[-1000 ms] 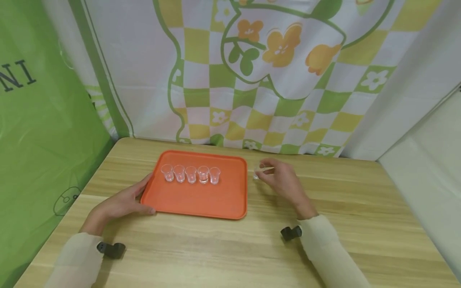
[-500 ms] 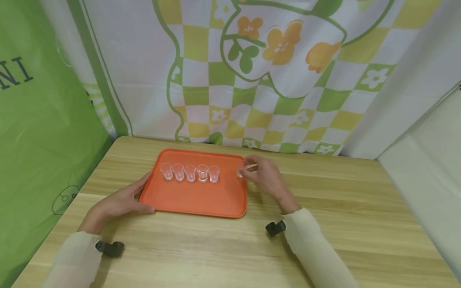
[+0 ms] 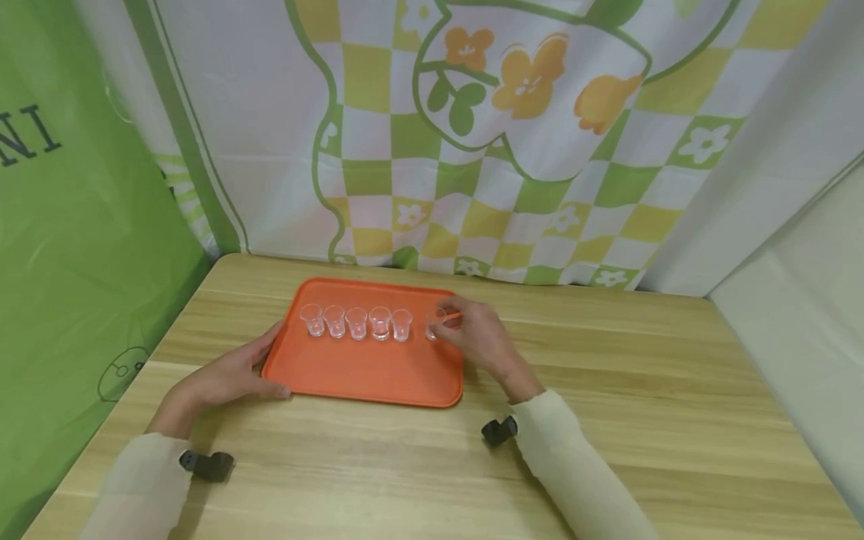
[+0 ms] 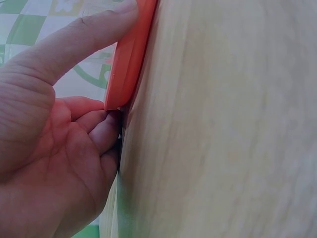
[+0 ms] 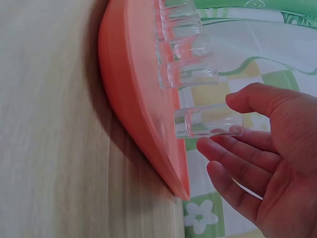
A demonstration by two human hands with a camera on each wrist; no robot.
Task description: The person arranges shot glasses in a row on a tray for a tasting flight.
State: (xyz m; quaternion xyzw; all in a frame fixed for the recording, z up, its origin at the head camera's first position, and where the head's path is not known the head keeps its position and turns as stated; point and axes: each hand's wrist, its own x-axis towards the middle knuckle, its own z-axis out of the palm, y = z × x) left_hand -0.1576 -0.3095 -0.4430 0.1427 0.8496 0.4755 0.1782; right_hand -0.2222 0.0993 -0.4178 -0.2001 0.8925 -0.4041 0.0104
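An orange tray (image 3: 358, 375) lies on the wooden table, with a row of several clear shot glasses (image 3: 357, 324) standing upright across its back half. Holding the tray's front left corner is my left hand (image 3: 226, 381); in the left wrist view its thumb (image 4: 89, 37) lies against the rim and its other fingers curl at the edge. My right hand (image 3: 475, 337) pinches another clear shot glass (image 5: 208, 121) between thumb and fingers, over the tray's right part. This glass is upright, its base close to the tray floor, a gap to the right of the row.
The wooden table (image 3: 607, 420) extends around the tray on every side. Behind it hangs a patterned curtain (image 3: 472, 187) close to the back edge. A green cloth (image 3: 88, 262) hangs at the left, and a pale wall (image 3: 810, 300) rises at the right.
My right hand has carried the shot glass leftward, from the table beyond the tray's right edge to over the tray, nearer the row. My left hand has stayed at the tray's corner.
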